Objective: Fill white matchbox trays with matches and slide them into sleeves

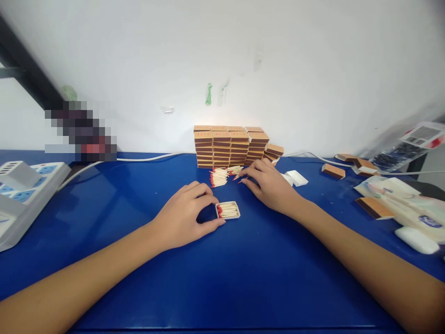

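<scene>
On the blue table, a small white matchbox tray (239, 216) lies with red-headed matches (228, 210) inside. The thumb and index finger of my left hand (187, 215) grip its left end from both sides. Behind it is a loose pile of red-headed matches (219, 177), with a smaller bunch (235, 170) beside it. At the right edge of these, my right hand (269, 183) has its fingertips closed in a pinch on what looks like a match; how many it holds is partly hidden. Close to the right wrist lie white empty trays (296, 178).
Stacked matchboxes (222, 146) stand against the wall behind the matches. Several loose matchboxes (333, 171) and a tissue pack (413, 204) lie on the right. A white power strip (45, 204) sits at the left, and a white cable (153, 158) runs along the wall.
</scene>
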The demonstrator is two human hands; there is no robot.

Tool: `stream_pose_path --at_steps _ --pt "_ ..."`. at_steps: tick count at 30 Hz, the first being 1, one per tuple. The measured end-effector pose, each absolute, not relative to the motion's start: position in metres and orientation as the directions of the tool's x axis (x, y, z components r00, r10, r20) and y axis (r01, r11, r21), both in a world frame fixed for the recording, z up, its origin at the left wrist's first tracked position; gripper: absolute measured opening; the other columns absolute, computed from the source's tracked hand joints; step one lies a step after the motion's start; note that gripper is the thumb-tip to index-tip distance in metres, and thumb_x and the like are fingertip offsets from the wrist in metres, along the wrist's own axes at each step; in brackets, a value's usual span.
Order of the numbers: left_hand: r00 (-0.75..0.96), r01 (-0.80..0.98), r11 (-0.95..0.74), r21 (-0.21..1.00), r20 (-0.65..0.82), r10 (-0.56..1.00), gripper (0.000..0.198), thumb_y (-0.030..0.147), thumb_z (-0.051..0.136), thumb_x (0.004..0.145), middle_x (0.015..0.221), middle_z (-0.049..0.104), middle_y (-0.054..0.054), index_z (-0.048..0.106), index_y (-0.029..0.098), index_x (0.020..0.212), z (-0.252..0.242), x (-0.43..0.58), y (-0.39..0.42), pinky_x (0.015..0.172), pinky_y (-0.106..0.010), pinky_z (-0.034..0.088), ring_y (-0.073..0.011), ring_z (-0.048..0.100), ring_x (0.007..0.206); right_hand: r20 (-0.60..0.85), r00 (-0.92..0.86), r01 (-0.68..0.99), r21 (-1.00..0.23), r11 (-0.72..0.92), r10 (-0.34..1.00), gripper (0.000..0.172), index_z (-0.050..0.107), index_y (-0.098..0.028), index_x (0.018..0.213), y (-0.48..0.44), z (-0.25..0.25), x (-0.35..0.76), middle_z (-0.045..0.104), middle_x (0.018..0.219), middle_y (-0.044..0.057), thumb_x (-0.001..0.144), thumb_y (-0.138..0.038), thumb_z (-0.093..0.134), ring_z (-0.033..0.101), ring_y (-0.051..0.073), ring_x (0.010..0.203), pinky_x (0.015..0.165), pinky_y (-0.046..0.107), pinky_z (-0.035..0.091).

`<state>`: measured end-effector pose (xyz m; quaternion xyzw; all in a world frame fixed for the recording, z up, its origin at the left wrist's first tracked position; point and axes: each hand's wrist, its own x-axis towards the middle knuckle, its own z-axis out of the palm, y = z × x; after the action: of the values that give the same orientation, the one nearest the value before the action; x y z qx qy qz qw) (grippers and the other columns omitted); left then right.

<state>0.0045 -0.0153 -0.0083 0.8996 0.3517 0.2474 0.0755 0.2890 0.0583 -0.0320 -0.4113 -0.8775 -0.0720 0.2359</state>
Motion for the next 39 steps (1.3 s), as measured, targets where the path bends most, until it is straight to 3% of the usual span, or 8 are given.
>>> stream_pose_path --at_steps 7,13,29,32,39 --pt "0.626 0.601 -0.734 0.316 0.386 0.678 0.028 0.043 0.075 0.095 0.110 0.070 -0.008 0.074 0.019 0.109 -0.008 0.005 -0.015 0.091 -0.044 0.054 -0.0244 0.063 0.099 0.446 -0.565 0.758 -0.051 0.650 0.694 0.016 0.068 -0.019 0.096 0.055 -0.025 0.292 0.061 0.098 0.012 0.103 -0.024 0.055 0.053 0.030 0.095 0.088 0.045 0.047" --pt "0.630 0.600 -0.736 0.315 0.381 0.677 0.028 0.043 0.075 0.094 0.110 0.070 -0.008 0.074 0.019 0.109 -0.008 0.005 -0.015 0.091 -0.044 0.054 -0.0246 0.063 0.099 0.415 -0.570 0.743 -0.108 0.660 0.709 0.018 0.067 -0.020 0.102 0.053 -0.019 0.297 0.060 0.100 0.013 0.105 -0.031 0.053 0.052 0.030 0.097 0.089 0.046 0.047" --pt "0.631 0.598 -0.739 0.309 0.386 0.672 0.027 0.042 0.075 0.095 0.108 0.070 -0.008 0.075 0.019 0.109 -0.008 0.005 -0.015 0.091 -0.044 0.054 -0.0245 0.062 0.098 0.362 -0.596 0.691 -0.224 0.688 0.717 0.016 0.064 -0.021 0.094 0.040 -0.010 0.291 0.062 0.101 0.012 0.105 -0.027 0.055 0.054 0.029 0.099 0.089 0.045 0.048" --pt "0.631 0.597 -0.740 0.309 0.389 0.671 0.026 0.042 0.075 0.095 0.108 0.070 -0.008 0.075 0.019 0.108 -0.008 0.006 -0.015 0.091 -0.044 0.054 -0.0245 0.063 0.098 0.378 -0.623 0.670 -0.194 0.717 0.685 0.017 0.064 -0.022 0.096 0.018 0.001 0.275 0.064 0.102 0.011 0.107 -0.027 0.053 0.055 0.028 0.099 0.086 0.044 0.049" --pt "0.628 0.598 -0.743 0.300 0.402 0.667 0.026 0.042 0.075 0.094 0.107 0.069 -0.008 0.074 0.020 0.107 -0.008 0.006 -0.015 0.091 -0.044 0.055 -0.0247 0.063 0.097 0.345 -0.734 0.623 -0.001 0.782 0.585 0.021 0.067 -0.020 0.088 -0.014 0.012 0.250 0.065 0.090 0.010 0.105 -0.018 0.055 0.053 0.027 0.090 0.081 0.044 0.048"
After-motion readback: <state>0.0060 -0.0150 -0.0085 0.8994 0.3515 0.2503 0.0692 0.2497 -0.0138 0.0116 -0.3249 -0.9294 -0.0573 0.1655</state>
